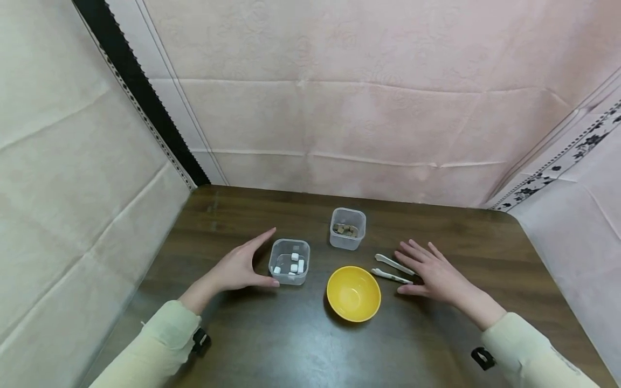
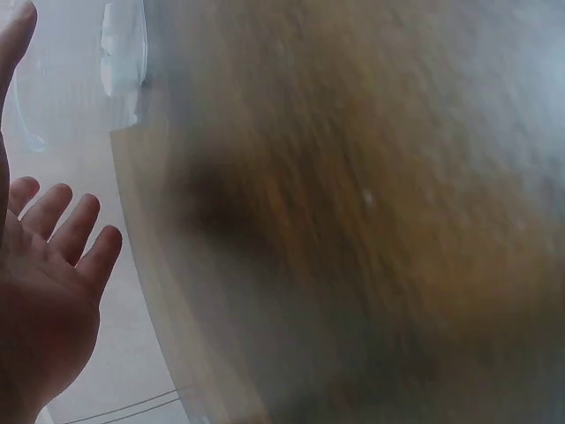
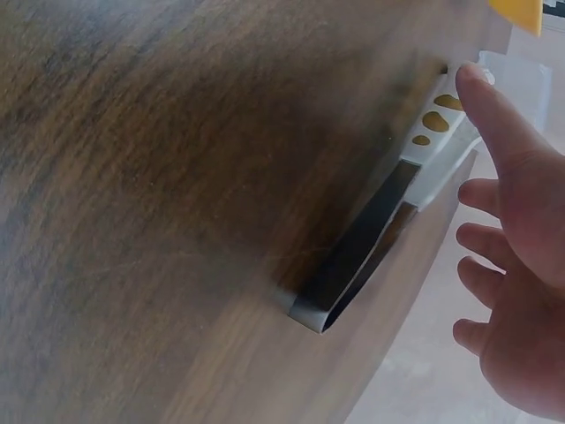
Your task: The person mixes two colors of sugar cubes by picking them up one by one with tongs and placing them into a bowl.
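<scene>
Reaching with spread hands at centre frame.
Right hand, fingers flat, touches tongs pointing left; left hand, open, cups container of white cubes.

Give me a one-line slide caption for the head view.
Open left hand beside clear tub of white cubes; right hand at white tongs.
</scene>
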Demonstrator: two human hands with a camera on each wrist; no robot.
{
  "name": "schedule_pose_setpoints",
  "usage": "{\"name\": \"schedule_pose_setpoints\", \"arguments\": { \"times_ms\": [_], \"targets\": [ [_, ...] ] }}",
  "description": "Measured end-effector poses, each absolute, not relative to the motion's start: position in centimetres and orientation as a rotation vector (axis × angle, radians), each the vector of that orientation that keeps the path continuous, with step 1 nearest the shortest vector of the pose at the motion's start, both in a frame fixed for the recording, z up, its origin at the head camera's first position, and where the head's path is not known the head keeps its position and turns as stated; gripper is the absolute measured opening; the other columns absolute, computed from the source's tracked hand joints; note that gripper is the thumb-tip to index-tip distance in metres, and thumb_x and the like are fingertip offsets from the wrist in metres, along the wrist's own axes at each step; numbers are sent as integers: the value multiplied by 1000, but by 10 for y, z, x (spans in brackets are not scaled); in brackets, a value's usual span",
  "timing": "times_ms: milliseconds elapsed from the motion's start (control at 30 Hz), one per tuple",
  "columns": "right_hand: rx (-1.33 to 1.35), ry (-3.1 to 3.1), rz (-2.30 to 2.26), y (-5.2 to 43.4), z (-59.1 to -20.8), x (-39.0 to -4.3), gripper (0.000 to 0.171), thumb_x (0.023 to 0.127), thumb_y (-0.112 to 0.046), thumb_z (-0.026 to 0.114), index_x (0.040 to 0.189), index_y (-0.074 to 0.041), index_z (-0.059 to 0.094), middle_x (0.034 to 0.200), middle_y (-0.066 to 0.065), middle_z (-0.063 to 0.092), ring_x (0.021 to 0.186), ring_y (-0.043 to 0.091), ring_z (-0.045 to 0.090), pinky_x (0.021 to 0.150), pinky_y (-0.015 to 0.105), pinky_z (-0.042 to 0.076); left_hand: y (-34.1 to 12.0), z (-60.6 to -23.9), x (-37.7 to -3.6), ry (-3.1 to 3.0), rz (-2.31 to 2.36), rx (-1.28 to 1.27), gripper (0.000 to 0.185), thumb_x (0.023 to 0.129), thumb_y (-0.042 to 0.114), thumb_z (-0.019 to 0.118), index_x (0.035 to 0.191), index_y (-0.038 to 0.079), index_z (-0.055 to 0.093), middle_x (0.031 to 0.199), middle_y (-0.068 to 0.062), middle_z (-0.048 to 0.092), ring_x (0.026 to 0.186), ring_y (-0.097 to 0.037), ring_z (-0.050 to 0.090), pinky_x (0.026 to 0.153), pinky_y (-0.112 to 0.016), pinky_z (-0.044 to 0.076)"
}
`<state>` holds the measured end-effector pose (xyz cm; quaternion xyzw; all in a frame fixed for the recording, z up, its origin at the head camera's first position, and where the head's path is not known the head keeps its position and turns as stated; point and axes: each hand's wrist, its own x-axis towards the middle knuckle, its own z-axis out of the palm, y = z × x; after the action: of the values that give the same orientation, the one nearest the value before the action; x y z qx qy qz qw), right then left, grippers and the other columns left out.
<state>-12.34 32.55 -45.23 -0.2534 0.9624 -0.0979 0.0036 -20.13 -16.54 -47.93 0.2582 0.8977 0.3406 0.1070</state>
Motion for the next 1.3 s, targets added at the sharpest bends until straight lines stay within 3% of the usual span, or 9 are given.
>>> {"name": "schedule_pose_setpoints", "arguments": {
  "times_ms": [433, 1033, 1300],
  "targets": [
    [-806, 3023, -222, 324, -463, -130, 74, 92, -49, 81, 147, -2, 63, 156, 23, 55, 149, 48, 43, 119, 73, 29, -157, -480, -202, 2541, 1133, 765, 123, 74, 43, 99, 171, 29, 25, 175, 0, 29, 158, -31, 33, 123, -66, 31],
    [-811, 3068, -228, 325, -472, -132, 55, 95, -32, 83, 137, 0, 70, 150, 24, 60, 145, 46, 50, 118, 70, 34, -150, -484, -201, 2520, 1159, 761, 121, 75, 45, 99, 170, 27, 27, 169, -9, 40, 153, -38, 40, 120, -70, 33],
    [-825, 3074, -272, 324, -475, -134, 46, 95, -25, 83, 131, 2, 73, 150, 25, 60, 144, 46, 51, 118, 71, 34, -150, -484, -201, 2531, 1134, 758, 121, 75, 44, 99, 171, 25, 27, 171, -9, 38, 154, -39, 38, 120, -70, 32]
  ]
}}
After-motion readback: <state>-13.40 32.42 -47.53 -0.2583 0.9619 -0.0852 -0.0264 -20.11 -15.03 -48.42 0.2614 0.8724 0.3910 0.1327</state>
